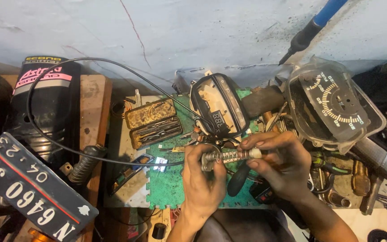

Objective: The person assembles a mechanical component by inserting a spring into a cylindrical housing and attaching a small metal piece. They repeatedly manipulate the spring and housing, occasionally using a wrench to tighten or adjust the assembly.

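My left hand point(201, 181) grips the left end of a small metal cable fitting with a coiled spring point(229, 156), held above the green mat point(169, 183). My right hand point(277, 163) pinches the fitting's right end between thumb and fingers. A thin black cable point(90, 60) runs from the fitting in a wide loop across the left of the bench. Just behind my hands lies an oval black instrument cluster with a lit digital display point(219, 105). A black-handled tool point(237, 179) rests under my right hand.
A larger speedometer housing with a clear cover point(332, 105) sits at the right among loose tools and metal parts. An open rusty tin of small tools point(154, 123) lies at left of the mat. A black number plate point(27, 188) and black motorcycle panel point(45, 103) fill the left. A blue-handled tool point(314, 27) leans on the wall.
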